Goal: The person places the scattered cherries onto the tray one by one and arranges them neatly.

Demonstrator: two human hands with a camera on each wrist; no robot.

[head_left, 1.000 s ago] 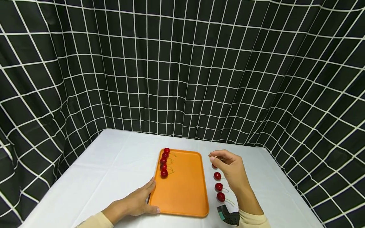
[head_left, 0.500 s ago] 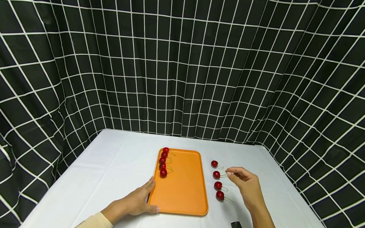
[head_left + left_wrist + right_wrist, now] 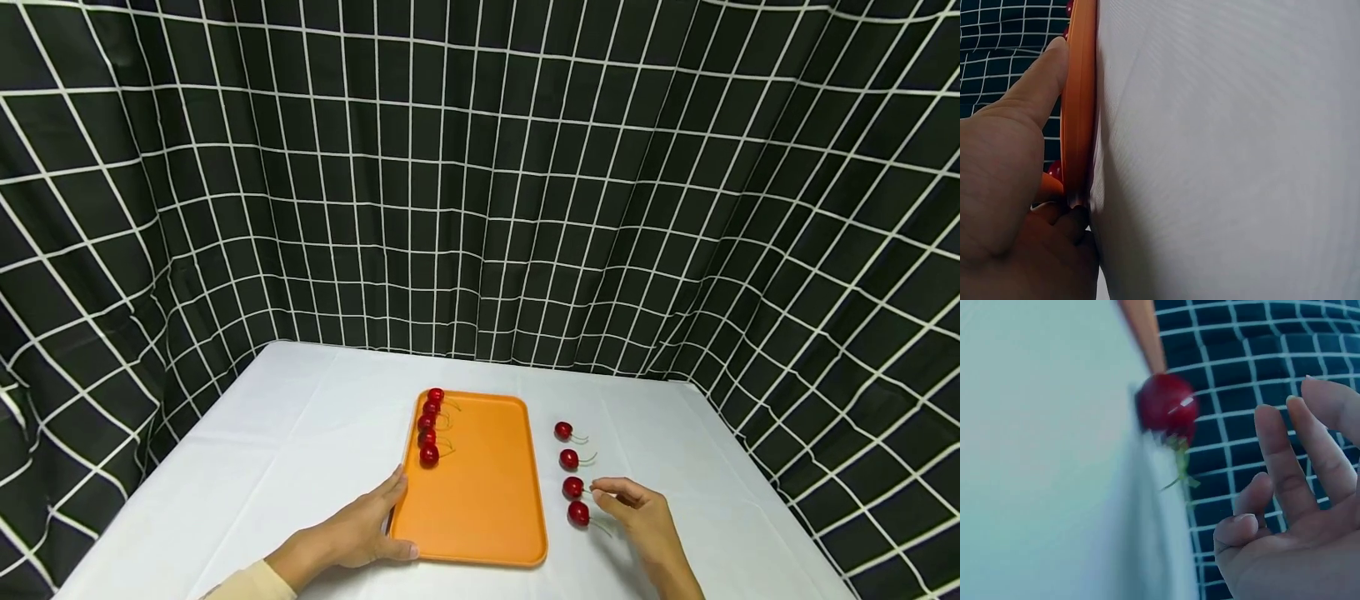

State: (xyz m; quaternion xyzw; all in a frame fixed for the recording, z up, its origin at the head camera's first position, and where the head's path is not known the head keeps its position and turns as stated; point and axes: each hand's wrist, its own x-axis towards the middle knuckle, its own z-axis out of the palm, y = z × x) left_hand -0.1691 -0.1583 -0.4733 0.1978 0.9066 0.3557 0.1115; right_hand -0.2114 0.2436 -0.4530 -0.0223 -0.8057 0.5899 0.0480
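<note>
In the head view an orange tray (image 3: 480, 517) lies on the table, with several red cherries (image 3: 429, 455) lined up along the far part of its left side, stems pointing right. My left hand (image 3: 360, 527) holds the tray's near left corner, thumb at the front edge and fingers along the left side. Right of the tray, several more cherries (image 3: 568, 459) with green stems form a column. My right hand (image 3: 647, 527) is beside the two nearest ones, fingertips close to a cherry's (image 3: 573, 487) stem. In the right wrist view its thumb and fingers (image 3: 1280, 456) stand apart, gripping nothing.
A white cloth (image 3: 315, 433) covers the table. Black curtains with a white grid (image 3: 465, 192) enclose its back and sides. The left wrist view shows the tray's side wall (image 3: 1080, 106) close against the cloth.
My right hand has come back from the far end of the right column, swinging right and then toward the nearest cherries. The left hand keeps its place at the tray corner.
</note>
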